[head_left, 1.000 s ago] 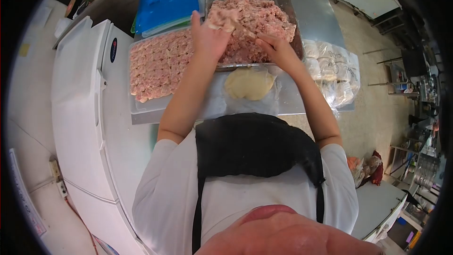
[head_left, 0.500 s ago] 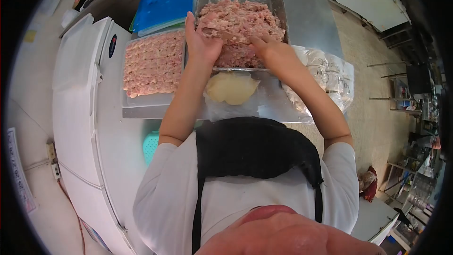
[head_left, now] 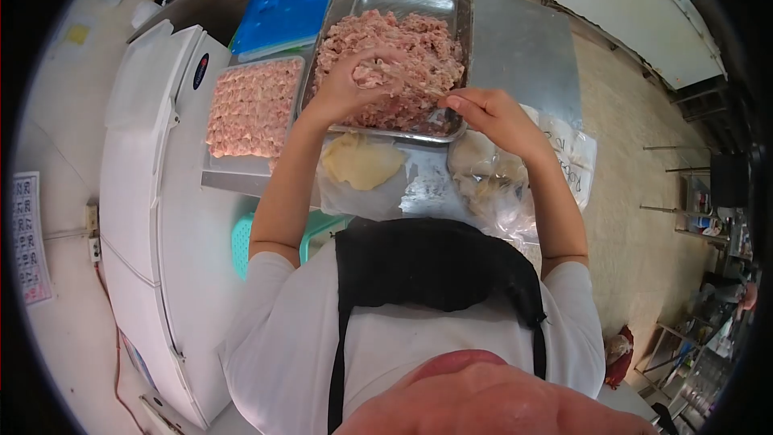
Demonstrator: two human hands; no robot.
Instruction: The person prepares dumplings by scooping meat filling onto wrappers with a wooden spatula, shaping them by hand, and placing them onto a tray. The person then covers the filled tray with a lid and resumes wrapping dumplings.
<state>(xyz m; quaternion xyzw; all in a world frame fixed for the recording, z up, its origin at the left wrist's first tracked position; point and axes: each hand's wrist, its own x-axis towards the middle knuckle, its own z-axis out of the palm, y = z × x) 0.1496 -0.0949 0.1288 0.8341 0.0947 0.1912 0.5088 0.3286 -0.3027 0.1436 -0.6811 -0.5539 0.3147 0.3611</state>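
My left hand (head_left: 345,90) is over the near left part of a deep metal pan (head_left: 467,12) heaped with ground meat (head_left: 411,36). Its fingers and thumb curve round a small meat dumpling (head_left: 375,74), whose outline blends into the meat behind. At the pan's near right corner, my right hand (head_left: 491,113) is closed in a pinch; a thin thing at its fingertips is too small to make out. A stack of pale yellow round wrappers (head_left: 364,163) lies on plastic in front of the pan.
Left of the pan stands a tray of dumplings in rows (head_left: 254,105), with a blue lid (head_left: 282,12) behind it. Clear plastic bags (head_left: 487,173) and marked white packs (head_left: 573,153) lie at the right. A white fridge (head_left: 185,217) borders the left side; a turquoise stool (head_left: 241,246) is below.
My right hand has drawn back from the left hand toward the pan's near right corner. My left hand has turned and curled its fingers. The view has shifted slightly.
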